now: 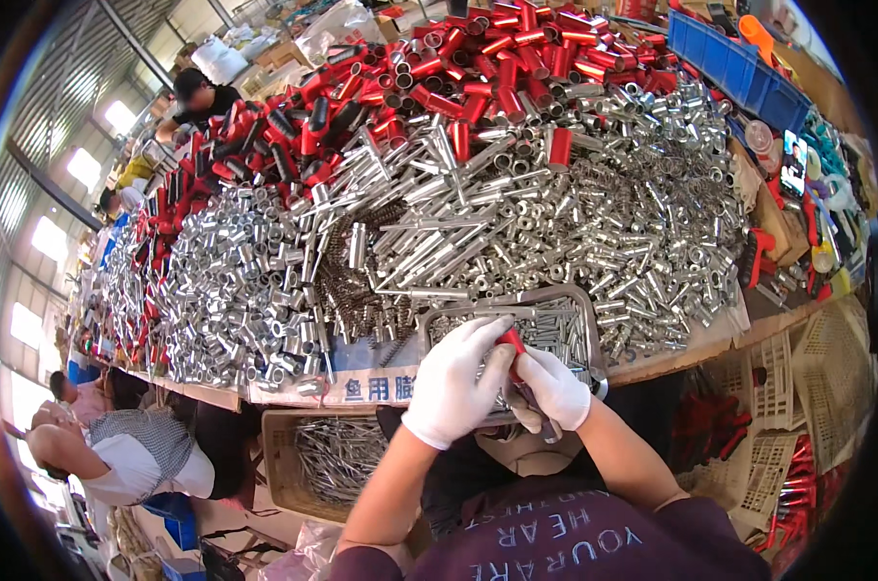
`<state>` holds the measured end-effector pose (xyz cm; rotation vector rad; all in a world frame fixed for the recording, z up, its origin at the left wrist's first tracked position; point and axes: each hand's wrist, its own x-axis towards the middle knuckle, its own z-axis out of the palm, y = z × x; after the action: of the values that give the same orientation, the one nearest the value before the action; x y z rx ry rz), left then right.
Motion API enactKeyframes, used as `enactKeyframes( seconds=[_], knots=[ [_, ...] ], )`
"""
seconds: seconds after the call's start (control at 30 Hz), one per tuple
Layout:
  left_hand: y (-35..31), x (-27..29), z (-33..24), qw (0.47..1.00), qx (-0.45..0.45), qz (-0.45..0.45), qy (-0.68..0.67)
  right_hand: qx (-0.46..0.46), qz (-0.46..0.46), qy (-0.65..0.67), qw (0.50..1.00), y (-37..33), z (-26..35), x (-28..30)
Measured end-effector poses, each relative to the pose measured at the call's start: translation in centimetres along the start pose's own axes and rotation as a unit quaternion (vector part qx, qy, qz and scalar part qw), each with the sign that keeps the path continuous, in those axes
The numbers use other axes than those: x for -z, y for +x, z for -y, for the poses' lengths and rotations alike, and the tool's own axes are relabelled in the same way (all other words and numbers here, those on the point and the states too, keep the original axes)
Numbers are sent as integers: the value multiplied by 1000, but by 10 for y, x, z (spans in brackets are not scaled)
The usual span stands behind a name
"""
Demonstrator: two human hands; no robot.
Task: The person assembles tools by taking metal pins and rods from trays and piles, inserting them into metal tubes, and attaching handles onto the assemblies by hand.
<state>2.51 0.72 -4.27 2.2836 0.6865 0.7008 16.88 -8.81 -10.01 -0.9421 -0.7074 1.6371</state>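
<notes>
Purple shirt (686, 542) spans the lower edge, with left hand (458, 382) and right hand (555, 387), both white-gloved, closed around a red tube (512, 340) by a tray (591, 339) of metal parts (557, 331).

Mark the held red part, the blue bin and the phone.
Held red part (513, 341): head view, its exposed upper end.
Blue bin (729, 68): head view, its long side wall.
Phone (793, 164): head view, its screen.

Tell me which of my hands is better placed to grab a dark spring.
Probably your left hand: the dark springs lie to its left, and your right hand is farther off. Both are at the red part.
</notes>
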Motion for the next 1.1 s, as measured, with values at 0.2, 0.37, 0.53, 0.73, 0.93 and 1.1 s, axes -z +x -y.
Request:
enactKeyframes(
  seconds=[0.2,0.37,0.53,0.73,0.93,1.1],
  knots=[
    [9,31,84,950,157,-118,243,-8,6,23,1000,5,0,-3],
    [-2,23,110,910,156,-154,351,-20,18,54,998,4,0,1],
    [10,52,94,901,61,-243,355,-26,1,51,998,5,2,-1],
    [34,78,55,963,114,-222,100,-39,5,40,998,6,5,1],
    [44,60,11,991,87,102,-6,-32,46,-12,998,4,4,-5],
    [63,54,10,969,81,137,191,-25,37,-4,999,2,4,-4]
  ],
)
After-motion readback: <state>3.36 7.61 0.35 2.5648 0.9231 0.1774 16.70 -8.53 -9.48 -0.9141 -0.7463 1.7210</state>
